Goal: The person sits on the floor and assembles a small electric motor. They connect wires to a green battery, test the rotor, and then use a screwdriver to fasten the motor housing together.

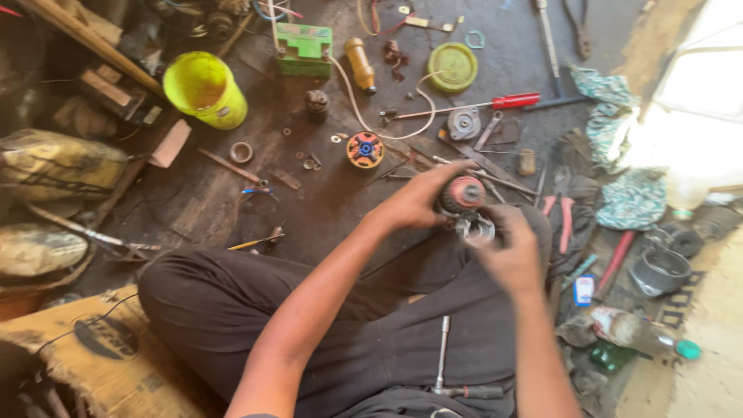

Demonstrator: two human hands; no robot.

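Head view. The person sits cross-legged on the floor point(325, 193), dark trousers point(232, 302) filling the lower frame. Both hands meet just right of frame centre.

The left hand point(422, 197) wraps a copper-wound motor armature point(463, 193); its grip is clamped on the winding body, fingers curled over the top. The right hand point(515, 259) lies at 5 o'clock of the armature, touching a small silver metal part point(475, 229) at the armature's lower end. The right hand is motion-blurred; whether its grip is clamped on the part or only resting against it cannot be told.

Surrounding items, taken from the armature:
- 10 o'clock, near: orange round coil plate with blue hub point(365, 149).
- 12 o'clock: grey metal housing point(463, 123), and beyond it a red-handled screwdriver point(472, 106).
- 10 o'clock, well apart: yellow-green bucket point(206, 90) lying tilted.
- 11 o'clock, far: green box battery point(304, 49).
- 12 o'clock, far: green round lid point(453, 66).
- 6 o'clock: socket wrench point(443, 356) resting on the trousers.
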